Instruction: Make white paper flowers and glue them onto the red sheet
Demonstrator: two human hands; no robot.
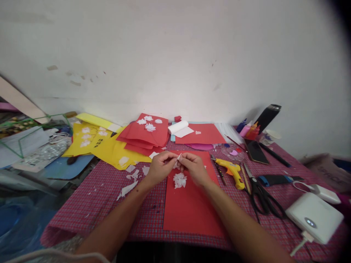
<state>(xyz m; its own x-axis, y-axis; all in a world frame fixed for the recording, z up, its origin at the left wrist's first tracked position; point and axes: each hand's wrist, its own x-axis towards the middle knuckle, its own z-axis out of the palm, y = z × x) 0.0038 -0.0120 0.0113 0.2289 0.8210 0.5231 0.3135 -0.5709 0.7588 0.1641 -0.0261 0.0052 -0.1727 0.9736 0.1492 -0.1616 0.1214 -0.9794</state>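
Observation:
Both hands meet above a red sheet of paper (194,212) that lies on the checked tablecloth. My left hand (163,166) pinches a small piece of white paper (179,156) between thumb and fingertips. From the other side my right hand (195,168) grips the same piece, its fingers closed. Just below the hands, a crumpled white paper flower (180,180) rests on the red sheet. Torn white paper scraps (128,189) are scattered to the left of my left hand.
On the right lie a yellow glue gun (232,171), black scissors (264,197), a utility knife (276,179), a phone (256,151) and a white power bank (314,217). Behind are red sheets with white flowers (150,127) and a white paper roll (178,127). Yellow paper (112,149) lies left.

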